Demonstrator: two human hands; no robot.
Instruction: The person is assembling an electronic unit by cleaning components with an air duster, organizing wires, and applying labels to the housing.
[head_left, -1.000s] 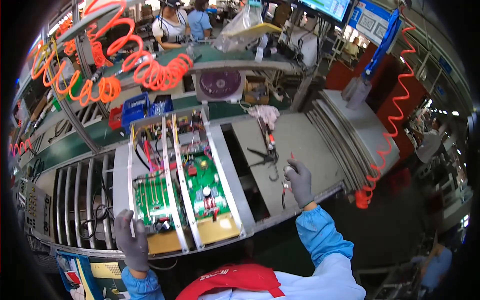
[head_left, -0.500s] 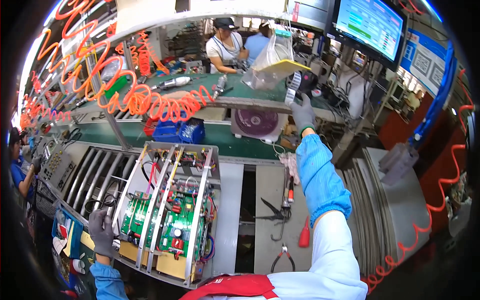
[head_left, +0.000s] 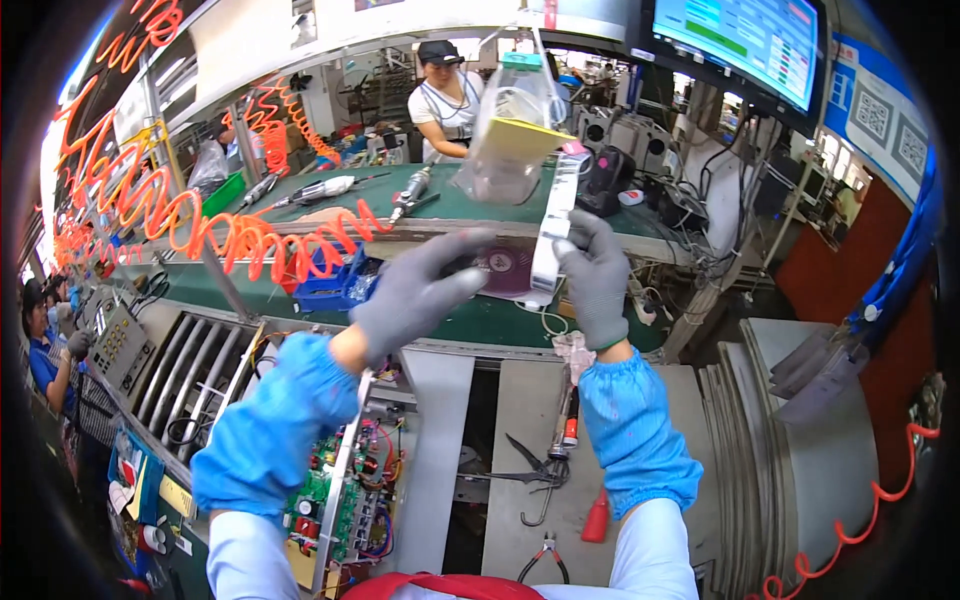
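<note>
Gloved in grey, my right hand (head_left: 598,283) pinches the side of a long white label strip (head_left: 556,222) that hangs above the bench. The strip's upper end reaches toward the shelf, beside a clear plastic bag (head_left: 505,165) with a yellow card. My left hand (head_left: 425,288), also gloved, is raised to the left of the strip. Its fingers and thumb are apart, nothing is in it, and a gap separates it from the strip. Below my left forearm lies an open metal chassis with green circuit boards (head_left: 318,490), partly covered by the blue sleeve.
Pliers (head_left: 545,562), a red-handled tool (head_left: 596,518) and a caulking gun (head_left: 560,450) lie on the grey surface. Coiled orange air hoses (head_left: 250,235) hang at left. A monitor (head_left: 735,45) is overhead at right. Upright panels (head_left: 750,440) stand at right. A person (head_left: 445,105) works across the bench.
My left hand has risen from the chassis's left side to near the strip. My right hand has drawn the label strip down and nearer, so more of it shows.
</note>
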